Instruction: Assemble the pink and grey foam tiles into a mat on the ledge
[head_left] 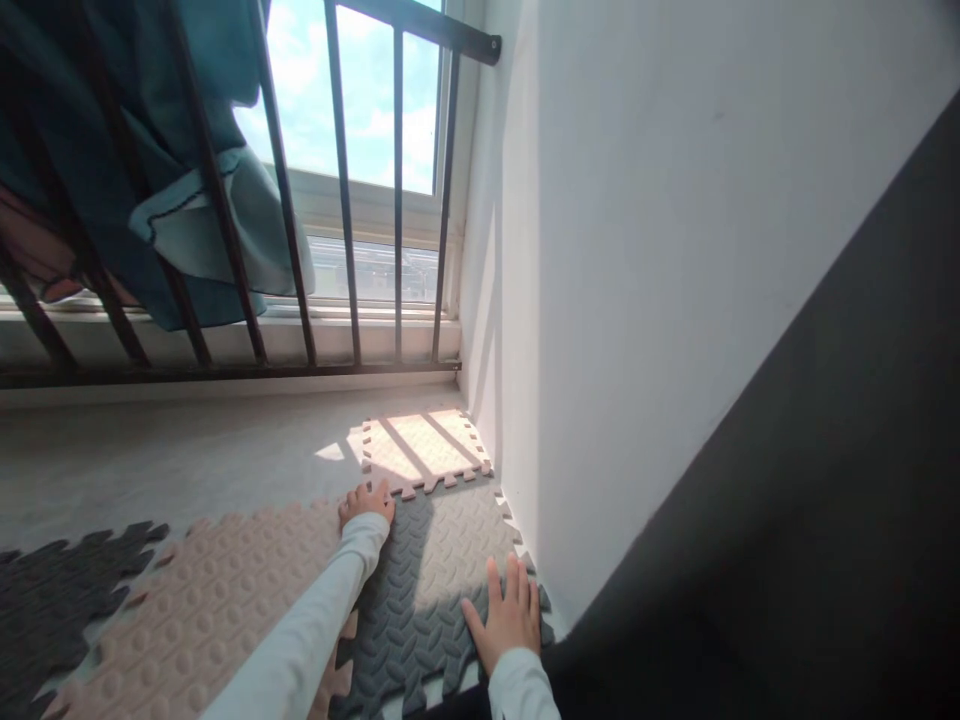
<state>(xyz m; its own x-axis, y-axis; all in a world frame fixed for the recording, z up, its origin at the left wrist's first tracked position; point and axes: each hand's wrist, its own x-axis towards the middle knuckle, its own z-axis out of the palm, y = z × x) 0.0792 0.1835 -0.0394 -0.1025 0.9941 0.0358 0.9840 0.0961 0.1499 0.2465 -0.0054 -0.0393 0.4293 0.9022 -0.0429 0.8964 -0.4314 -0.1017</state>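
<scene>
A dark grey foam mat tile [442,540] with a raised tread pattern and jigsaw edges lies on the floor against the white wall. My right hand [510,615] rests flat on its near right part, fingers spread. My left hand [367,503] presses down at the tile's far left corner, its fingers slightly bent and apart, touching the edge of a pink foam mat tile [225,590] with round bumps. Beyond the grey tile, a smaller pale pink foam mat tile [424,445] lies in the sunlit corner. Neither hand holds anything loose.
Another dark foam tile [60,600] lies at the far left. Black metal railing [341,180] stands before the window, with a teal curtain [202,220] behind its bars. The white wall [637,250] rises close on the right. Bare grey floor [187,450] runs below the railing.
</scene>
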